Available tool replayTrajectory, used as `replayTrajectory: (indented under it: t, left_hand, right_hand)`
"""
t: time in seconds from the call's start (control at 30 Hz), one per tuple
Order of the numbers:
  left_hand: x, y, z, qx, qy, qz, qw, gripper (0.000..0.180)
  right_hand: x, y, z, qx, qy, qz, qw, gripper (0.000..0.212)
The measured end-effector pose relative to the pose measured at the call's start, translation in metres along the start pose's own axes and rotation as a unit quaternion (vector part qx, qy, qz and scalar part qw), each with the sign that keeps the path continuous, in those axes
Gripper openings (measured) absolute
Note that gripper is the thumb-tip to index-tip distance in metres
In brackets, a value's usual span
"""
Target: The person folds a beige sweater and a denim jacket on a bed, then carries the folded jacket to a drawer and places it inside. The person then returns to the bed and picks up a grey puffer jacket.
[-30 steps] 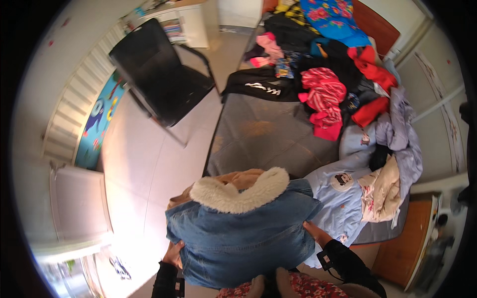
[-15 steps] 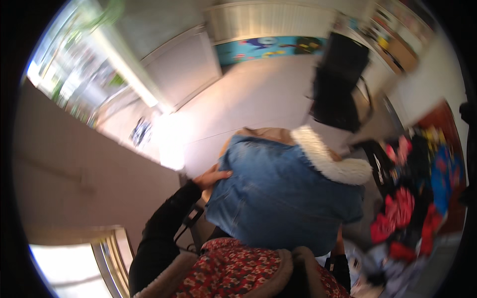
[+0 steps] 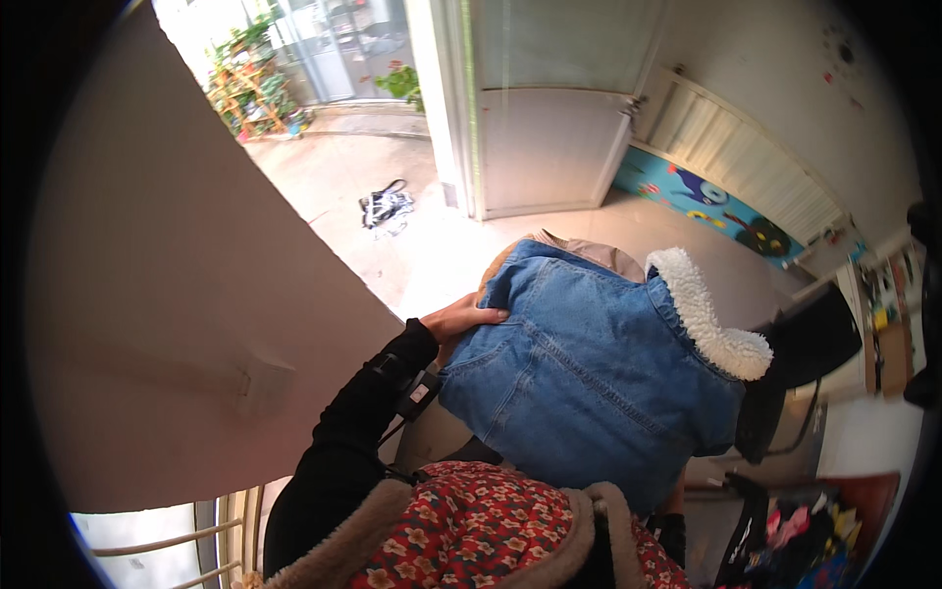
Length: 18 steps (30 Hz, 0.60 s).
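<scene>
A folded blue denim jacket (image 3: 599, 373) with a white fleece collar (image 3: 708, 319) is carried in front of my body. Its left edge is gripped by my left hand (image 3: 466, 319), thumb on top and fingers underneath. My right hand (image 3: 677, 494) is at the near right edge, mostly covered by the denim; its fingers are hidden beneath the jacket it supports. Tan or beige cloth (image 3: 599, 253) shows under the jacket along the far side.
An open doorway on the left leads outside, where a black-and-white bundle (image 3: 386, 205) lies on the ground. A pale door (image 3: 549, 147) stands beyond the jacket. To the right are a black chair (image 3: 800, 344) and a heap of clothes (image 3: 795, 530). A wall (image 3: 196, 294) rises close on my left.
My view has turned left toward the doorway, so the chair and clothes heap shift to the lower right. The jacket stays in my hands.
</scene>
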<state>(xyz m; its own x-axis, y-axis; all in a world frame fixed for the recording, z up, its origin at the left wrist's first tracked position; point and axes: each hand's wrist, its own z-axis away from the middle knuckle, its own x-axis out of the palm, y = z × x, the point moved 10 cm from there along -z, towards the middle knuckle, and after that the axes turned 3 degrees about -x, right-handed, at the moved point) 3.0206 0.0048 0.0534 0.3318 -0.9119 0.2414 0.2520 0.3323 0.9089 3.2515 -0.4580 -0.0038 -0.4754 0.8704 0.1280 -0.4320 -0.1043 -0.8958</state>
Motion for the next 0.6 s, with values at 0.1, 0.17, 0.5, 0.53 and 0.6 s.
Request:
replayTrajectory:
  t: [0.1, 0.17, 0.5, 0.53, 0.6]
  left_hand:
    - [0.004, -0.012, 0.008, -0.018, 0.046, 0.019, 0.999, 0.104]
    - [0.008, -0.015, 0.007, -0.001, 0.068, 0.030, 0.997, 0.104]
    - [0.006, -0.058, 0.001, 0.148, 0.227, 0.186, 0.945, 0.084]
    - [0.007, -0.062, 0.001, 0.175, 0.242, 0.177, 0.938, 0.084]
    - [-0.001, -0.068, 0.007, 0.227, 0.333, 0.130, 0.906, 0.073]
  right_hand:
    - [0.004, 0.001, -0.047, 0.008, -0.053, 0.009, 0.999, 0.065]
    - [0.008, 0.001, -0.078, 0.012, -0.090, 0.018, 0.996, 0.065]
    - [0.070, -0.039, -0.249, 0.003, -0.292, 0.084, 0.953, 0.066]
    - [0.084, -0.045, -0.269, 0.003, -0.315, 0.093, 0.944, 0.066]
    - [0.113, -0.056, -0.302, 0.007, -0.359, 0.104, 0.928, 0.067]
